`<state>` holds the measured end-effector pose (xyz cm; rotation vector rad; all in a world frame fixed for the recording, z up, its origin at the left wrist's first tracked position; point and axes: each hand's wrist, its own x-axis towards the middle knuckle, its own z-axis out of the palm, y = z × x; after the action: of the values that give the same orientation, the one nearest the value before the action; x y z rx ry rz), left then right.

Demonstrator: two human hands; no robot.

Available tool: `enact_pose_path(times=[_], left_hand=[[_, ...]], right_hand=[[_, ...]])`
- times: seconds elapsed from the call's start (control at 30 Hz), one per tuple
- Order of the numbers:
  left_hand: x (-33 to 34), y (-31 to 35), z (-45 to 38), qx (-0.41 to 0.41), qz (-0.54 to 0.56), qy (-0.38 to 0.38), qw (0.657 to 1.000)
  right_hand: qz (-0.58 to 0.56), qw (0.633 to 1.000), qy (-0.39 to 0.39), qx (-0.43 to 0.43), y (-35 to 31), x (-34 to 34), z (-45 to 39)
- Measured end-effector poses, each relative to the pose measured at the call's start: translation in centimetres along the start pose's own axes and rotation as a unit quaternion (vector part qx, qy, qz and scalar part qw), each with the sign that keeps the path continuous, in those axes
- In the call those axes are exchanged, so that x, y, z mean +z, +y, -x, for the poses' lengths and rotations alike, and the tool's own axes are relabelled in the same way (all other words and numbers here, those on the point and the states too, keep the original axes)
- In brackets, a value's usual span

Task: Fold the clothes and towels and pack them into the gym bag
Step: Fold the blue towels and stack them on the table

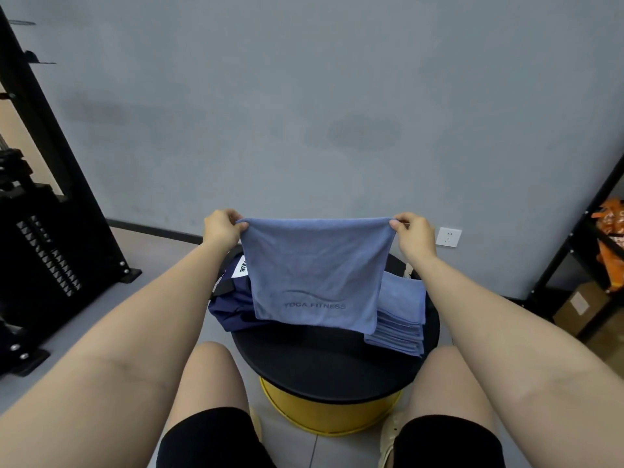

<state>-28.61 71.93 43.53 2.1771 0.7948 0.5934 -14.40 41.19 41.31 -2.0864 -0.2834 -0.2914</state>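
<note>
head view, single frame. person seated, bare knees and black shorts at bottom edge, both arms stretched forward.

left hand (pixel 221 228): fingers and thumb curled, pinching the upper left corner of a blue-grey microfibre towel (pixel 314 268). right hand (pixel 413 236): same pinch on the upper right corner. top edge of the towel is pulled taut between the two hands and runs roughly level.

held towel hangs in the air as a folded rectangle, printed "yoga fitness" under a curved line near its lower edge. lower edge hangs just over the tabletop; whether it touches cannot be told.

below it: round black tabletop (pixel 324 359) on a yellow cylindrical base (pixel 324 413), set between the knees.

on the tabletop, right side: stack of folded blue-grey towels (pixel 400 319), same cloth as the held one, partly hidden behind its right edge. stack reaches the right rim of the table.

on the tabletop, left side: dark navy fabric gym bag (pixel 229 309) with a white label (pixel 242 266) bearing dark letters, only partly readable. bag overhangs the left rim and is partly covered by the held towel. whether it is open cannot be told.

surroundings: grey wall behind, white wall socket (pixel 448 237) low on the right, black metal gym rack (pixel 44 211) at left, black shelf unit (pixel 587 251) at right with orange packets (pixel 613 238) and a cardboard box (pixel 580 307) under it.
</note>
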Motion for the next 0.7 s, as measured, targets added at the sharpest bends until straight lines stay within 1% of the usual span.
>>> enact_pose_path(times=[0.13,0.27,0.53,0.7], left_hand=[[0.7,-0.8,1.7,-0.007,0.003,-0.023,1.0],[1.1,-1.7,3.3,-0.005,-0.003,-0.03,1.0],[1.8,-3.6,6.8,0.006,0.004,-0.06,0.998],[2.7,-6.1,7.6,-0.006,-0.017,-0.079,0.997]], right_hand=[[-0.042,0.999,-0.012,0.025,1.0,-0.3,1.2],[-0.07,0.996,-0.013,0.053,2.0,-0.9,2.9],[-0.046,0.997,-0.031,0.053,4.7,-1.9,6.6],[-0.028,0.996,-0.049,0.07,7.1,-0.9,8.4]])
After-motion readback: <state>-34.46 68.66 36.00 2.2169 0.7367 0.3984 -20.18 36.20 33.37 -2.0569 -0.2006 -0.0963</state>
